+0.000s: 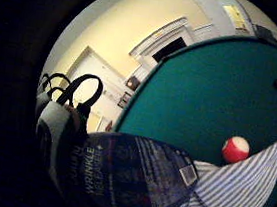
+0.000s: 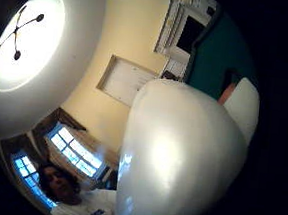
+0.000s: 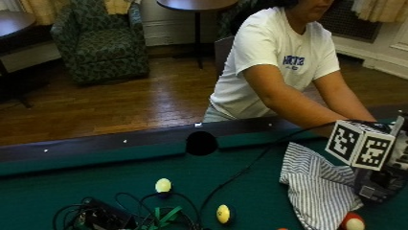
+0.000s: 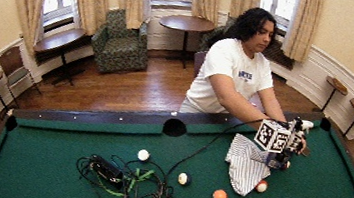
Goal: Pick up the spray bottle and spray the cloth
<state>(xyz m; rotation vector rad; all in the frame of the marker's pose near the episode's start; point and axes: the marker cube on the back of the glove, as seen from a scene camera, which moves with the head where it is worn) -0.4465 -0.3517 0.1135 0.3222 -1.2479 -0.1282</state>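
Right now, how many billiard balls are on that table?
4: a white ball and yellow-striped ball near the cables, an orange ball, a red-striped ball beside the cloth. Others may be hidden.

Open green felt [image 4: 327, 196] sits right of the striped cloth [image 4: 244, 168]; red-striped ball [image 4: 261, 186] and orange ball [image 4: 219, 196] crowd its near edge, cable tangle [image 4: 129, 179] blocks the left.

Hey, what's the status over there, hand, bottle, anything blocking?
Right hand grips the spray bottle, lifted over the striped cloth. Red-and-white ball touches the cloth's near edge. Nothing between bottle and cloth.
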